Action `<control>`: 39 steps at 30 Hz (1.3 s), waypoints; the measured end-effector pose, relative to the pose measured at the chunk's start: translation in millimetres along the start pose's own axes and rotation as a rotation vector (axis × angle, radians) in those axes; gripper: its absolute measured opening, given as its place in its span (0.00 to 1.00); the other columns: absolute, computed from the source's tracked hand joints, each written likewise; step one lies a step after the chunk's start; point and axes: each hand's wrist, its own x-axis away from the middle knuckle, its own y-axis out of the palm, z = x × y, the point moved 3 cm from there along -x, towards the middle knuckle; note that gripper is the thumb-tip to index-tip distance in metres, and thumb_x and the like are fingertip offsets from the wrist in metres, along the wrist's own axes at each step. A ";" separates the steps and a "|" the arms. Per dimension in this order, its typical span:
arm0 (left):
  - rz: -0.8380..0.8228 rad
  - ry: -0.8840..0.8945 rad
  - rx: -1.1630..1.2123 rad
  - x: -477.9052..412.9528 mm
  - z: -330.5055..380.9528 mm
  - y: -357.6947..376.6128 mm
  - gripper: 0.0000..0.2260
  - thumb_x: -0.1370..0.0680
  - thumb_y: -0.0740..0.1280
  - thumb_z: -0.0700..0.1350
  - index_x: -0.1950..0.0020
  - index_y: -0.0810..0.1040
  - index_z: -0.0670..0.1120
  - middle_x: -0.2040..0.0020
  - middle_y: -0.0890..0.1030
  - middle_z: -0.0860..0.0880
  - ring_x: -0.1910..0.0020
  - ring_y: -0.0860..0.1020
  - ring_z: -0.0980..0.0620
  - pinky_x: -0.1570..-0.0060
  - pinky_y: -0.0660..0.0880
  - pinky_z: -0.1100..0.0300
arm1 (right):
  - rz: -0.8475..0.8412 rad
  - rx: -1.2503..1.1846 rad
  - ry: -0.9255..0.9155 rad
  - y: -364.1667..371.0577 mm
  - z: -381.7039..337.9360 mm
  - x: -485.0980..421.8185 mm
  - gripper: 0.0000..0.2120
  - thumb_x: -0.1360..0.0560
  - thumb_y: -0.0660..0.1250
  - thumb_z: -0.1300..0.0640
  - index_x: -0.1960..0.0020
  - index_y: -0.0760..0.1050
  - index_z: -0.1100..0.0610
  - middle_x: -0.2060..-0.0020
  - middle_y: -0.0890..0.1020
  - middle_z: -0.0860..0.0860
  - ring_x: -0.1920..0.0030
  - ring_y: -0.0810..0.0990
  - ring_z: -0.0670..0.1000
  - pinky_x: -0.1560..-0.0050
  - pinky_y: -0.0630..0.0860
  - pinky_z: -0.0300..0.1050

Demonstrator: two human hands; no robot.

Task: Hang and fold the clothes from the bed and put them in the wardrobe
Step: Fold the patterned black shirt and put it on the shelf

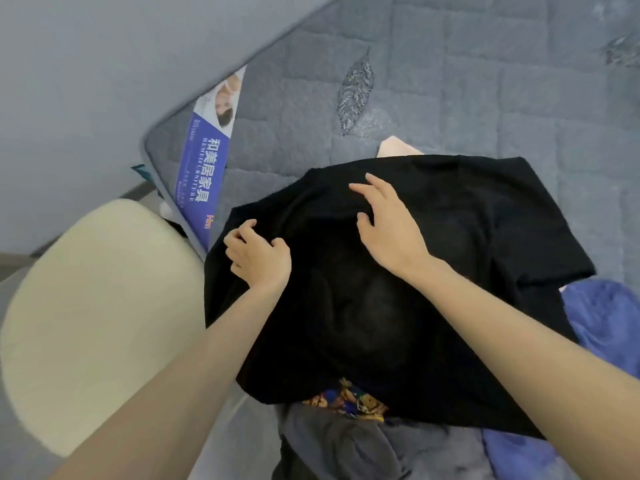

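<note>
Your left hand (258, 252) sits at the left edge of the black T-shirt (415, 306), its fingers curled in and gathering the cloth under them. Your right hand (388, 223) lies further up the same shirt, near its middle, with the fingers spread and lightly bent, the tips and thumb pressing on the fabric rather than closed round it.

The black T-shirt is spread across the near corner of the bed (450, 81), one short sleeve pointing out to the right, and it lies on top of the other clothes heaped there. A pale pink garment (394, 147) shows just past its far edge. A blue garment (602, 323) lies under its right side and runs down toward the bottom edge of the view. At the near hem a bright patterned piece (349, 400) shows from beneath, and a grey garment (346, 445) lies just below that.

The bed has a grey quilted top with a blue printed label (201, 168) at its corner. A cream rounded seat (93, 306) stands just beside the bed on your left.
</note>
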 end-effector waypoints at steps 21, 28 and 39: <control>-0.033 0.170 -0.183 -36.9 -59.5 -37.5 0.13 0.22 0.64 0.54 0.48 0.76 0.44 0.53 0.79 0.46 0.46 0.73 0.43 0.52 0.58 0.53 | 0.065 0.486 0.181 29.8 -5.1 -41.5 0.15 0.26 0.68 0.53 0.46 0.70 0.61 0.37 0.65 0.57 0.50 0.76 0.62 0.62 0.66 0.48; 0.071 0.366 0.054 23.5 -50.1 -100.6 0.07 0.26 0.68 0.43 0.60 0.73 0.42 0.60 0.78 0.44 0.54 0.75 0.40 0.57 0.62 0.54 | 0.308 0.317 0.151 -37.9 -25.4 49.5 0.08 0.27 0.65 0.55 0.59 0.67 0.56 0.64 0.71 0.50 0.65 0.67 0.57 0.64 0.61 0.48; 0.018 0.711 -0.068 165.9 -53.1 -213.4 0.18 0.25 0.67 0.57 0.57 0.65 0.45 0.63 0.72 0.49 0.63 0.71 0.44 0.64 0.66 0.51 | 0.316 -0.088 0.008 -116.4 -61.5 179.8 0.04 0.27 0.61 0.67 0.53 0.69 0.63 0.49 0.72 0.60 0.52 0.71 0.57 0.58 0.61 0.40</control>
